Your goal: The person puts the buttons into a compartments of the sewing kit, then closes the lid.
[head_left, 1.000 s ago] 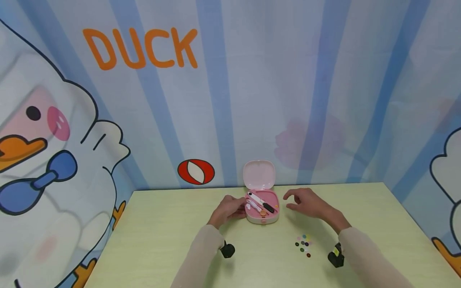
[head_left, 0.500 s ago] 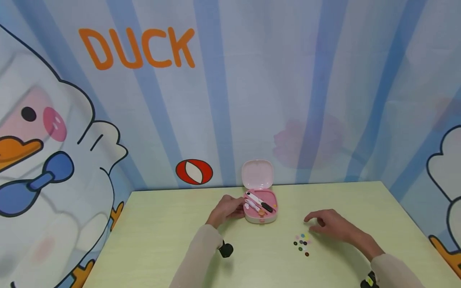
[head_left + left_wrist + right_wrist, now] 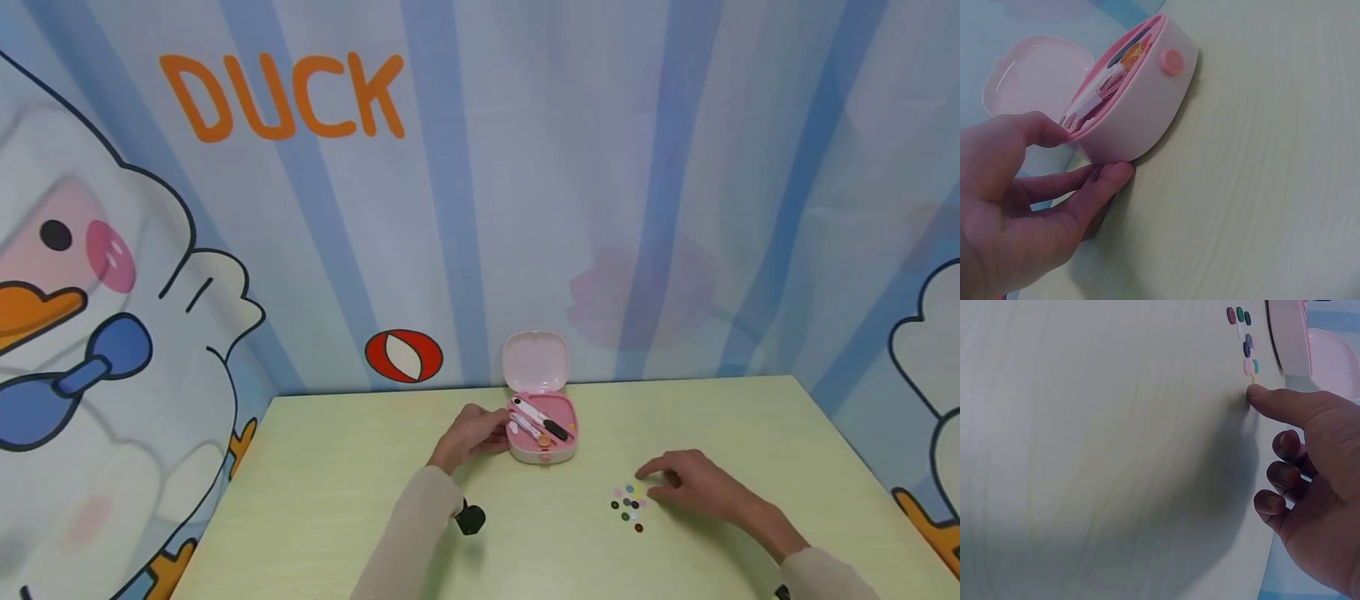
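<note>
Grips the box (image 3: 542, 457) by its left side with the left hand (image 3: 468, 432), pressing the thumb to the rim and bent fingers to the outer wall lower down, parted only by the depth of that wall. Has the box upright and open near the back of the table (image 3: 330, 517), with the lid (image 3: 536, 361) raised behind it, close to the curtain (image 3: 570, 167). Holds inside, from left to right, small pink and white pieces, a white-and-black tool (image 3: 531, 410) laid slantwise with its black end toward the right front, and an orange disc (image 3: 1132, 56) near the front wall. Bears a round pink catch (image 3: 1171, 62) on that wall. Right of the box and nearer the front, has buttons (image 3: 634, 504) spread loose in a flat cluster: dark, green, red-brown, white, pink, blue and yellow. Reaches in at the right edge of the cluster with the right hand (image 3: 697, 487), thumb and index parted, fingers loosely bent, with hold of nothing. Cannot tell whether touching the yellow button (image 3: 637, 489) or just beside it. Shows on the backdrop, left to right, a big white duck (image 3: 75, 467), orange "DUCK" letters (image 3: 277, 96) and a red-and-white ball (image 3: 403, 357).
</note>
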`<state>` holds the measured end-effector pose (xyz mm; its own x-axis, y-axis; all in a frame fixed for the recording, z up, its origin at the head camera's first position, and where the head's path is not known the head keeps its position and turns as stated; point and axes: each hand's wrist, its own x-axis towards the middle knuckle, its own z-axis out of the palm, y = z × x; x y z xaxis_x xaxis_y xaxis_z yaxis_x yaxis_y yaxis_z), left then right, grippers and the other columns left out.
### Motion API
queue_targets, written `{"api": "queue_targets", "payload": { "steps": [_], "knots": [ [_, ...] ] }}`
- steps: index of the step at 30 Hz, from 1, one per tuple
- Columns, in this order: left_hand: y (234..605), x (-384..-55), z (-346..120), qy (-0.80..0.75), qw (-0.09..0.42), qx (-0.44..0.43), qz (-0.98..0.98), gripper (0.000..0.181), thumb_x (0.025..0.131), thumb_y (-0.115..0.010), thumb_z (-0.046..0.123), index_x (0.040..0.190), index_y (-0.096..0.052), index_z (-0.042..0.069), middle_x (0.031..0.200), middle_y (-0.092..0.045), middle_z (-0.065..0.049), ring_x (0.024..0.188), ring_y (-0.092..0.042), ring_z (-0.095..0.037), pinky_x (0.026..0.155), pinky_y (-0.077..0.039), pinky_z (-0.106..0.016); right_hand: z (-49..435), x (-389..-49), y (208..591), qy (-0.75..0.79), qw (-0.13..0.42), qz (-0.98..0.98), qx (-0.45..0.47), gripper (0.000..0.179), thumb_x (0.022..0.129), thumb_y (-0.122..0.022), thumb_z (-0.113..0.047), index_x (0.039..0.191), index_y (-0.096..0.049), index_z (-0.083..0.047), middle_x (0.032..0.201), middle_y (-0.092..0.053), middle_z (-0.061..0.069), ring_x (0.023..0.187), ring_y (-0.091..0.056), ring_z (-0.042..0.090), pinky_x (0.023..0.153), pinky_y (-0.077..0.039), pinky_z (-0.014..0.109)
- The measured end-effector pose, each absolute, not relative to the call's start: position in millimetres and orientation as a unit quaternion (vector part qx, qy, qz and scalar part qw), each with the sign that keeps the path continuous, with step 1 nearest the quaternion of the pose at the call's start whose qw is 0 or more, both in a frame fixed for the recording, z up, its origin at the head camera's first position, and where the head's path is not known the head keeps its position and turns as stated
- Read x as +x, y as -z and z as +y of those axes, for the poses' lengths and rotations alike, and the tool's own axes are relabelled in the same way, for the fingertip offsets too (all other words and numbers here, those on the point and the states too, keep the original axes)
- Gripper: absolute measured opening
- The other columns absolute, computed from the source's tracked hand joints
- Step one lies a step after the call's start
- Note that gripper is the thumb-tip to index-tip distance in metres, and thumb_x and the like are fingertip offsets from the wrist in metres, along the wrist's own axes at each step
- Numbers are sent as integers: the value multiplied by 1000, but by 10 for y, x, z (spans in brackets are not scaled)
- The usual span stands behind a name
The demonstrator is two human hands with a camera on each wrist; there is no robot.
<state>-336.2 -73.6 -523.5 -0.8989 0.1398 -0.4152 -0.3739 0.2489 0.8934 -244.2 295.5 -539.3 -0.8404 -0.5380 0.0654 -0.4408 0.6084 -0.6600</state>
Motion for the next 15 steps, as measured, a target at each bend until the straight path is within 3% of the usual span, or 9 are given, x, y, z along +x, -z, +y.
{"api": "queue_targets", "payload": {
  "steps": [15],
  "knots": [
    [5240, -3382, -747, -611, 212, -82, 759, 28, 99, -65, 23, 107, -72, -3, 91, -74, -11, 79, -70, -17, 79, -63, -30, 2825, -2498, 5429, 346, 43, 890, -295, 12, 94, -75, -9, 102, -81, -15, 69, -51, -12, 60, -37, 0, 55, -35, 21]
  ]
}}
